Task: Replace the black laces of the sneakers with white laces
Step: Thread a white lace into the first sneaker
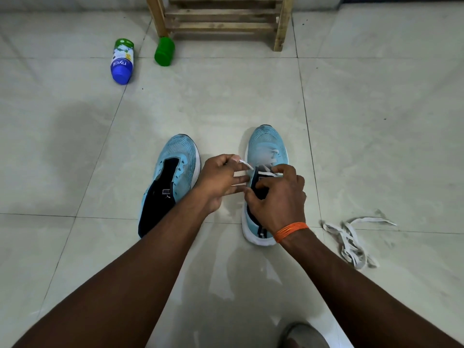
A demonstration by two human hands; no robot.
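While both hands [218, 179] [278, 197] pinch white lace [247, 165], sneakers [175, 156] [266, 141] stand on pale glossy floor tiles [226, 96].

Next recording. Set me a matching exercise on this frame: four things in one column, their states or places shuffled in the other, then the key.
Things:
1. light blue mesh sneaker on the left
2. light blue mesh sneaker on the right
3. loose flat white lace
4. blue-and-white plastic bottle

States or places:
A. lying on its side, far left
B. partly laced; right hand holds it, left hand pinches the threaded white lace
C. eyelets bare
D. heaped at far right, untouched

Pairs: 1-C, 2-B, 3-D, 4-A
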